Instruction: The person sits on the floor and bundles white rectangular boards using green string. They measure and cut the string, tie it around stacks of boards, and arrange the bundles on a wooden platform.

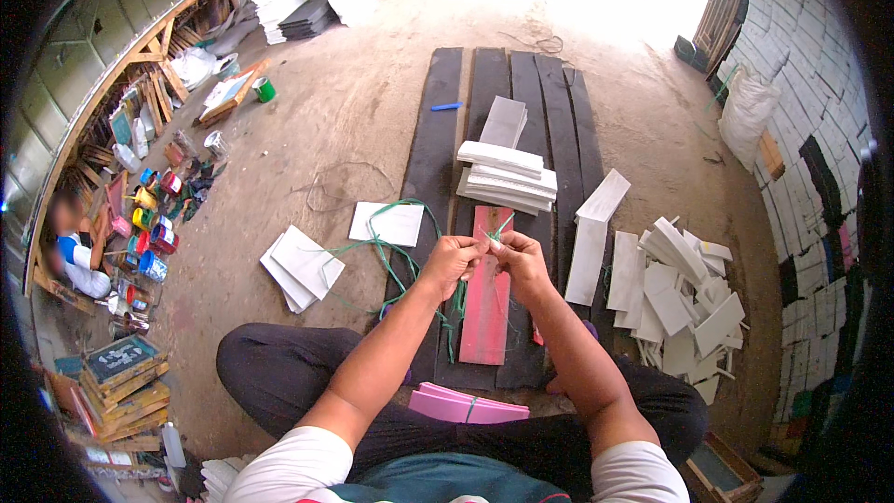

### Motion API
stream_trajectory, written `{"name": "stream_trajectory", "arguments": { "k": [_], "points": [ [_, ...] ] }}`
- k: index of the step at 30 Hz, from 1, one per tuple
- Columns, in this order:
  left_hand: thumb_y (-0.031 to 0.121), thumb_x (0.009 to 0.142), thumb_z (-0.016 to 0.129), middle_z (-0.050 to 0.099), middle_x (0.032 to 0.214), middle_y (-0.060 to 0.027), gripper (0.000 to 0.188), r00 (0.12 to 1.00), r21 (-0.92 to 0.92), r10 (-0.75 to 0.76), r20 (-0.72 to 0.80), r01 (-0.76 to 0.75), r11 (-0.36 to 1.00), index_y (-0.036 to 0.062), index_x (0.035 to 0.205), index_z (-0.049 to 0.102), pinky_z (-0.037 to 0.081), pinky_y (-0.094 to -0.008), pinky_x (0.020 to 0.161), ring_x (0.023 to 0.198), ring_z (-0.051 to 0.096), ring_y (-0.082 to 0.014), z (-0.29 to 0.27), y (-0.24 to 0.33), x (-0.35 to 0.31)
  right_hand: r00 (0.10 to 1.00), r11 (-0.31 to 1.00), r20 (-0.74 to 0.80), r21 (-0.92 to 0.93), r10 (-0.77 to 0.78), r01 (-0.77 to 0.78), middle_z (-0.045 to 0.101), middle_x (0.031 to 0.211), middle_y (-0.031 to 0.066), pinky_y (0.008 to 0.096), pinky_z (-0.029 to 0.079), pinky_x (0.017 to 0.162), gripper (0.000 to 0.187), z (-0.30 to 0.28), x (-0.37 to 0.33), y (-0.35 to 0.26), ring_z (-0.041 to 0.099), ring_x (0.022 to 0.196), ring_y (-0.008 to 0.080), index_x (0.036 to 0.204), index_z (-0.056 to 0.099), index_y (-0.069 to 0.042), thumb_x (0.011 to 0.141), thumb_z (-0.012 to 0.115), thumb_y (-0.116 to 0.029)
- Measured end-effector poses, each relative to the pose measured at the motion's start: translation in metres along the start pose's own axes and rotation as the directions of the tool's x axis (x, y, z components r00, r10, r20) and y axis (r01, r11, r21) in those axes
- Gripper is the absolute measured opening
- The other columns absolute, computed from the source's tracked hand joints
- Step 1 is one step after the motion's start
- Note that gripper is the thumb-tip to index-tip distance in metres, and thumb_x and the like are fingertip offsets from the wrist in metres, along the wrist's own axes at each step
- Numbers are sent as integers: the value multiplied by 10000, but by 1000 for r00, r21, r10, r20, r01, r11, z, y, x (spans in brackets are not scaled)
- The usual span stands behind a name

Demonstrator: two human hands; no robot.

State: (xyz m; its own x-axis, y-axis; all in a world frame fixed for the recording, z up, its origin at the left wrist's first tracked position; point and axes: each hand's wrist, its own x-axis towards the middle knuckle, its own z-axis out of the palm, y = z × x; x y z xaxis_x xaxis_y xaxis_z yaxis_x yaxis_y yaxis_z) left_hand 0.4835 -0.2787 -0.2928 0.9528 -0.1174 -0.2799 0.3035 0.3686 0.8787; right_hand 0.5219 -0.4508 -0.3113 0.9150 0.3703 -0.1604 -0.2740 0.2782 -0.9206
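Both my hands meet above a long red board that lies on black planks. My left hand pinches green string, which trails in loose loops to the left. Close beside it, my right hand is closed on the same string, with a short end sticking up between the thumbs. Just beyond the board sits a stack of white foam pieces. A bundle of pink sheets with a green band round it rests near my lap.
White sheets lie on the floor at the left, with a white square nearby. A heap of white offcuts spreads at the right. A blue tool lies on the planks. Paint cans and a person are far left.
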Motion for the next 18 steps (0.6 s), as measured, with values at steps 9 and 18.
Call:
{"name": "stream_trajectory", "arguments": {
  "k": [9,18],
  "points": [
    [231,961,720,578,691,41,206,997,-37,70,-44,-72,997,50,863,711,373,-212,508,547,456,-39,2,-13,8,996,997,-73,53,-50,54,624,768,-24,260,420,566,177,-1,6,5,498,628,64,938,687,-65,961,726,-235],
    [200,948,720,564,702,40,162,990,-33,79,-117,-83,996,52,883,714,374,-215,510,596,489,-49,12,-19,8,988,993,-129,72,-85,95,612,755,-33,244,414,552,192,9,-7,8,506,640,54,955,720,-29,952,742,-220]
  ]
}}
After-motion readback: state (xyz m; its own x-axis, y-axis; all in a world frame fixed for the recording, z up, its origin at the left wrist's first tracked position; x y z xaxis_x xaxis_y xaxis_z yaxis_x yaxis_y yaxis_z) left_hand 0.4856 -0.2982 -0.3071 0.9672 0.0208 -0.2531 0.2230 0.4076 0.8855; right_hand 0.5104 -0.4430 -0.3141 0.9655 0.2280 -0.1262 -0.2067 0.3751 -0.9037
